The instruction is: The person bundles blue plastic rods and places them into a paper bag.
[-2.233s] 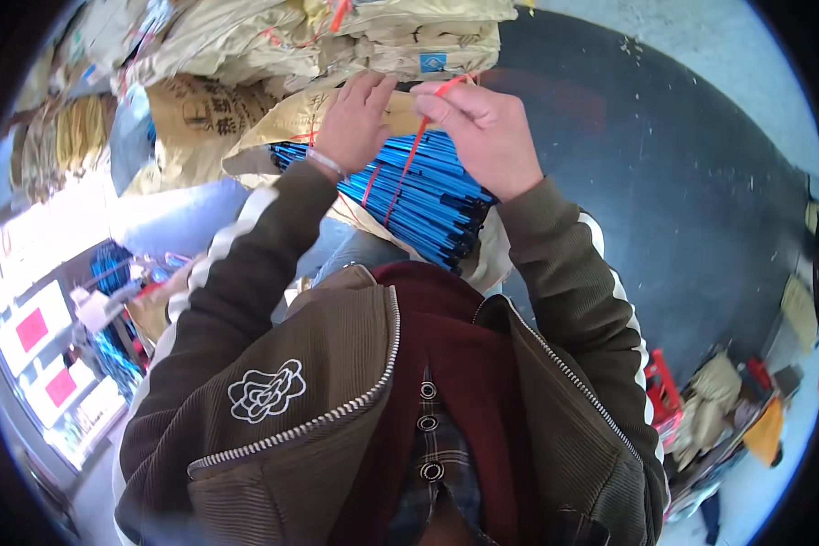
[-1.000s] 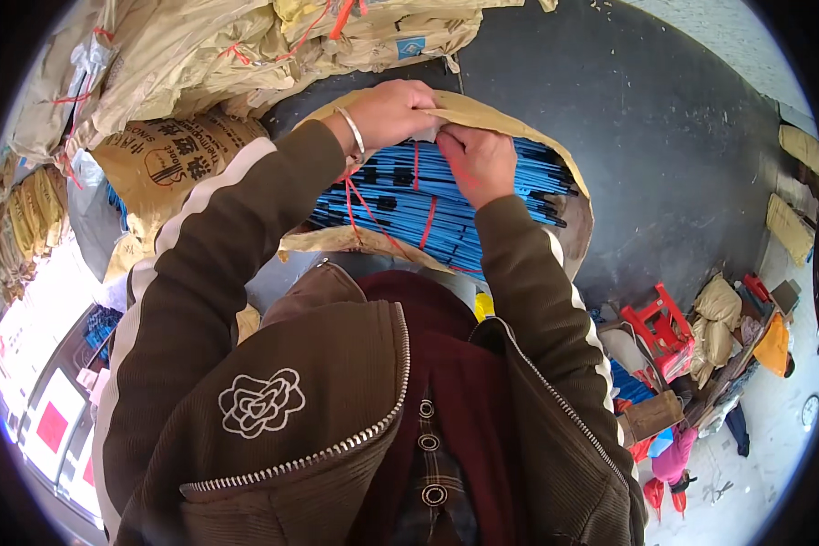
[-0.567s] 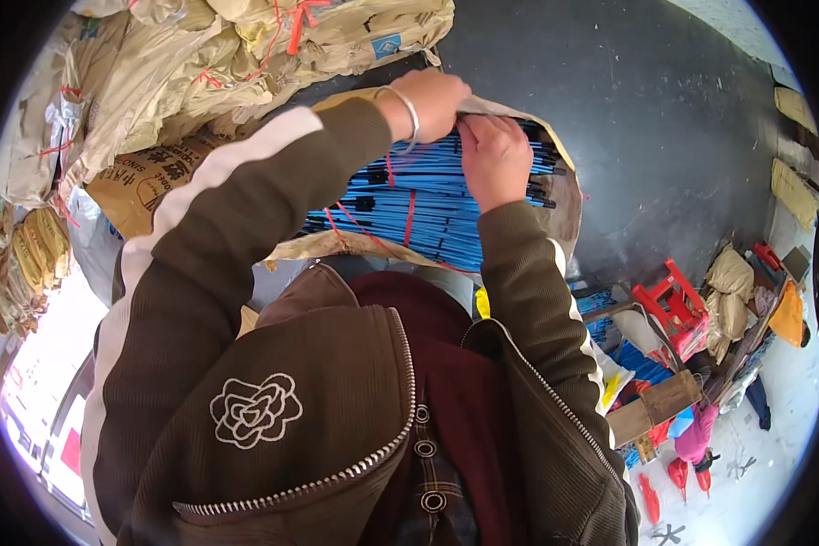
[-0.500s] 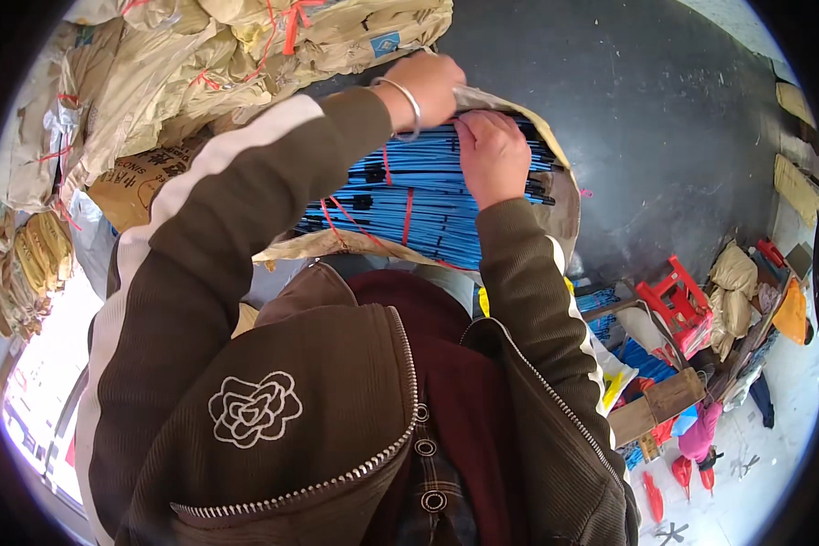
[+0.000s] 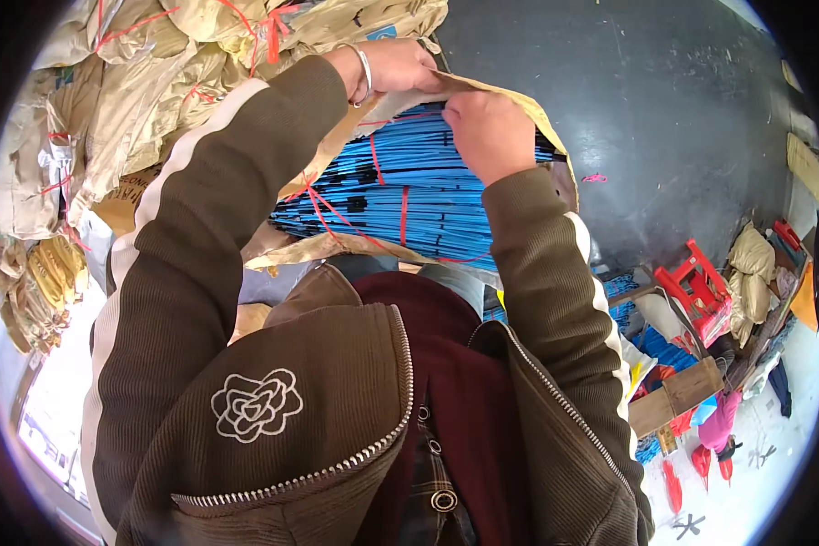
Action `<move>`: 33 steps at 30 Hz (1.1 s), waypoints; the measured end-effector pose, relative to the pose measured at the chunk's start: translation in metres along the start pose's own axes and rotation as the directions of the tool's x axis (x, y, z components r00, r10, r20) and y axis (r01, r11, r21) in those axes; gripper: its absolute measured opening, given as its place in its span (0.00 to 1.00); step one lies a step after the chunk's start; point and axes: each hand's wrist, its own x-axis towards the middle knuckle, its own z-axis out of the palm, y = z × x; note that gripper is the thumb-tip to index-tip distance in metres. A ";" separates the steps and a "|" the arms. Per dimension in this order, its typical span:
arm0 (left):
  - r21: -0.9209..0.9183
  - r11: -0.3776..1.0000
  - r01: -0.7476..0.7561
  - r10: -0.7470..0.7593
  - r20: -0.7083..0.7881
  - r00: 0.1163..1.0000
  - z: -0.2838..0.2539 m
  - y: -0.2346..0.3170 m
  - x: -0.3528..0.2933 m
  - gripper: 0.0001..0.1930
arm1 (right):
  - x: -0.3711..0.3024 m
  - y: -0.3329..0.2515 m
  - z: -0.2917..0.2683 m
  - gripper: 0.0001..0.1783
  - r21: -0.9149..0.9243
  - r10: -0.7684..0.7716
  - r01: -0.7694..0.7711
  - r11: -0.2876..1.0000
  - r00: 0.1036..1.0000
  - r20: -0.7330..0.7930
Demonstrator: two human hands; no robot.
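Bundles of thin blue rods (image 5: pixel 428 218) with black ends, bound by red ties, lie in an opened brown sack (image 5: pixel 510 92) in front of me. At the sack's far edge my left hand (image 5: pixel 396 65), with a bangle on the wrist, pinches the brown sheet. Close beside it to the right, my right hand (image 5: pixel 493 135) is closed at the same far edge, above the rods, its fingertips partly hidden. The sack's near edge (image 5: pixel 300 250) lies folded down towards my body.
Several stuffed brown sacks (image 5: pixel 127 82) tied with red string are piled at the far left. A dark surface (image 5: pixel 628 118) stretches away to the right. At the lower right stand a red plastic stool (image 5: pixel 696 287), a wooden piece (image 5: pixel 678 400) and more blue rods.
My left hand has moved left along the far edge, drawing the sheet with it. My right hand has shifted slightly up and is now closed on the edge. More of the rods shows.
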 end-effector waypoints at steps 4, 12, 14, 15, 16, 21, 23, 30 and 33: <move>0.120 0.993 0.010 -0.010 0.000 1.000 0.009 0.012 -0.006 0.12 | -0.001 0.009 -0.001 0.07 0.107 -0.038 0.050 0.993 0.994 -0.104; 0.662 0.749 -0.037 0.399 -0.405 0.823 0.047 0.015 -0.012 0.06 | -0.016 0.021 0.028 0.07 0.229 -0.079 0.173 0.958 0.925 -0.371; 0.794 0.586 -0.161 0.675 -0.369 0.638 0.049 0.012 -0.013 0.05 | -0.016 0.024 0.028 0.07 0.278 -0.053 0.162 0.947 0.931 -0.362; 0.796 0.583 -0.162 0.677 -0.366 0.638 0.050 0.012 -0.014 0.05 | -0.016 0.026 0.028 0.08 0.326 -0.031 0.153 0.933 0.936 -0.351; 0.795 0.579 -0.184 0.692 -0.359 0.626 0.051 0.012 -0.015 0.04 | -0.015 0.028 0.028 0.08 0.371 -0.011 0.146 0.917 0.940 -0.342; 0.688 0.669 -0.280 0.644 -0.351 0.680 0.051 0.017 -0.010 0.06 | -0.009 0.033 0.029 0.08 0.433 0.128 0.148 0.889 0.827 -0.547; 0.630 0.717 -0.297 0.602 -0.346 0.720 0.051 0.022 -0.010 0.07 | -0.005 0.033 0.025 0.08 0.518 0.294 -0.017 0.855 0.839 -0.458; 0.689 0.647 -0.326 0.690 -0.347 0.635 0.071 0.018 -0.025 0.09 | -0.007 0.034 0.021 0.08 0.660 0.461 -0.192 0.727 0.849 -0.260; 0.682 0.636 -0.360 0.717 -0.349 0.604 0.077 0.026 -0.030 0.02 | -0.009 0.042 0.040 0.08 0.523 0.482 -0.284 0.804 0.826 -0.292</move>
